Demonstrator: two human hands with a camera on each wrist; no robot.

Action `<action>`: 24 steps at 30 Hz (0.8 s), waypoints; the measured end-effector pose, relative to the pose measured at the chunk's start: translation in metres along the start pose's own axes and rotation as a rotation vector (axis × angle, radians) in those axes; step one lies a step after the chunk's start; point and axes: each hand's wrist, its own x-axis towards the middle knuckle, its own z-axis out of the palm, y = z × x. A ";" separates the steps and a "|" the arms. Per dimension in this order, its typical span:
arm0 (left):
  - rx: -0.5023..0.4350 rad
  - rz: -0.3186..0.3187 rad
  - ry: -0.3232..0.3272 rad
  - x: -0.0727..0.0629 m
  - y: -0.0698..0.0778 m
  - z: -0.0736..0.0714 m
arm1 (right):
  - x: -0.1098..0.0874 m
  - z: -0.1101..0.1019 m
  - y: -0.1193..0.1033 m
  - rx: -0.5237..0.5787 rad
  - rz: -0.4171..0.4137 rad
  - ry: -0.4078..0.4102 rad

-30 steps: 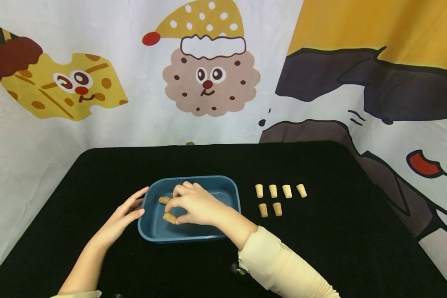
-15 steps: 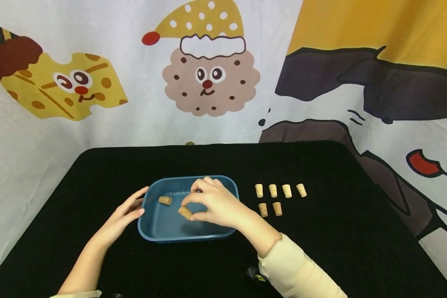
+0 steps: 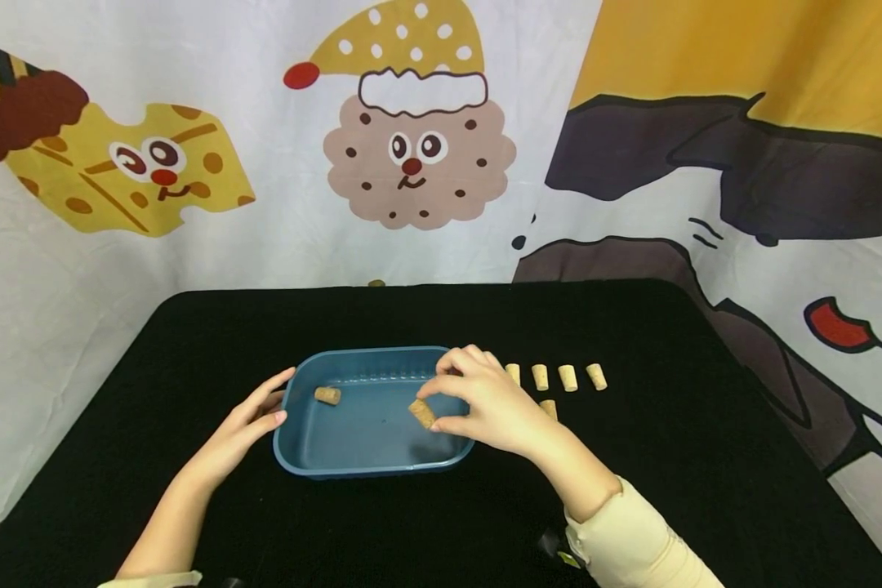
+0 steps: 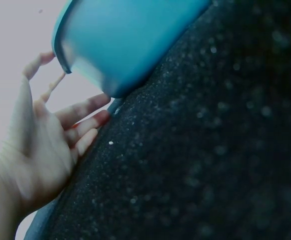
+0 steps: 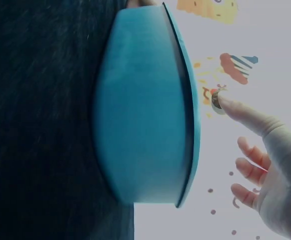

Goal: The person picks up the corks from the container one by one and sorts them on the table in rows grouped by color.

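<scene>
Between thumb and forefinger, my right hand [image 3: 488, 404] pinches a tan cork stopper [image 3: 422, 413] over the right end of a blue plastic bin [image 3: 375, 468]. In the right wrist view the cork [image 5: 217, 101] shows at the thumb tip, above the level of the bin's rim. A second cork [image 3: 327, 395] lies on its side in the bin's left part. My left hand [image 3: 238, 429] touches the bin's left end with fingers spread and fairly straight. The left wrist view shows its fingertips right at the bin's wall [image 4: 115, 45].
Right of the bin, a row of several pale corks [image 3: 567, 378] lies on the black cloth [image 3: 676, 457]. A darker cork [image 3: 549, 409] sits in front of them, partly behind my right hand. A cartoon-print curtain [image 3: 279, 253] hangs behind the table.
My right hand has lifted the cork from the bin's left part and carried it rightward to the bin's right end. The left hand and bin have stayed in place.
</scene>
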 end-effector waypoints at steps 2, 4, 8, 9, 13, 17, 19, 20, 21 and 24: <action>0.000 0.000 0.000 0.000 0.000 0.000 | -0.007 -0.004 0.003 -0.003 0.008 0.014; 0.000 0.004 0.000 0.000 0.000 0.000 | -0.014 -0.009 0.006 -0.004 0.017 0.025; -0.004 0.012 -0.002 -0.001 0.000 0.000 | -0.028 -0.017 0.013 -0.016 0.033 0.035; -0.005 0.014 -0.003 -0.001 0.000 0.000 | -0.032 -0.019 0.015 -0.020 0.036 0.038; -0.004 0.008 -0.004 -0.001 0.000 -0.001 | -0.046 -0.025 0.024 -0.033 0.041 0.060; 0.001 -0.004 0.001 -0.001 0.000 -0.001 | -0.060 -0.030 0.033 -0.043 0.038 0.081; 0.002 -0.003 0.000 -0.001 0.000 -0.001 | -0.067 -0.032 0.037 -0.056 0.040 0.089; 0.002 0.000 -0.001 -0.001 0.000 -0.001 | -0.071 -0.032 0.039 -0.062 0.043 0.092; -0.002 0.008 -0.005 -0.001 0.000 -0.001 | -0.075 -0.033 0.042 -0.071 0.046 0.095; -0.007 0.020 -0.010 -0.001 0.000 -0.002 | -0.086 -0.036 0.048 -0.099 0.066 0.101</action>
